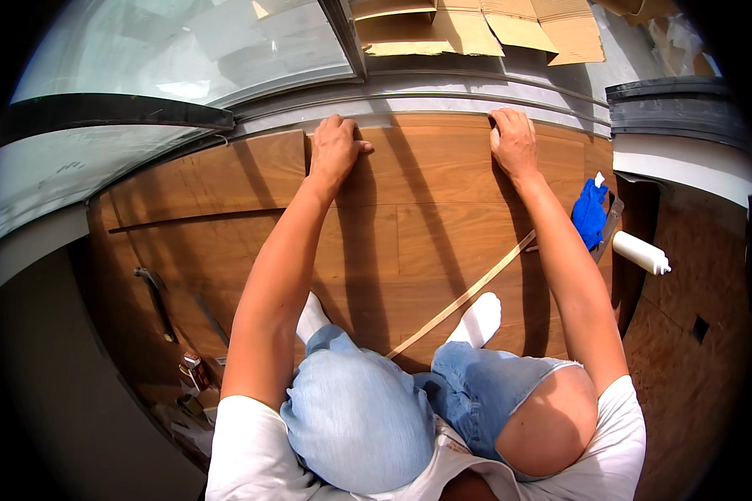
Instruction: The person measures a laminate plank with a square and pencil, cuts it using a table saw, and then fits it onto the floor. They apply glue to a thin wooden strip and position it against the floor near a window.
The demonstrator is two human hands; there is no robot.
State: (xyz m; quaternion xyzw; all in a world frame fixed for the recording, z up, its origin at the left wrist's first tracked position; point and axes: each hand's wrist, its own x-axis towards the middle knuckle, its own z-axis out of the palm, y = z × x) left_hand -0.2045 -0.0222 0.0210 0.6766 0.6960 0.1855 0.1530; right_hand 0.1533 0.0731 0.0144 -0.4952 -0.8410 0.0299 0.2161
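Note:
A brown wood-look floorboard (pixel 443 159) lies along the far edge of the floor, by the metal door track. My left hand (pixel 336 150) is on its left end, fingers bent over the far edge and thumb out to the right. At the far edge farther right, my right hand (pixel 514 140) is curled the same way; its fingertips are partly hidden. Left of my left hand, another floorboard (pixel 217 179) sits with a dark gap along its near side and a narrow gap at its end. A thin pale wooden strip (pixel 468 299) slants across the boards between my feet.
Glass door panels (pixel 217 50) stand at the far left, beyond the metal track (pixel 443 81). Cardboard (pixel 485 29) lies outside. On the right are a blue cloth-like bundle (pixel 591 215) and a white squeeze bottle (pixel 641 253). A hammer (pixel 156 302) and a tape measure (pixel 194 370) lie left.

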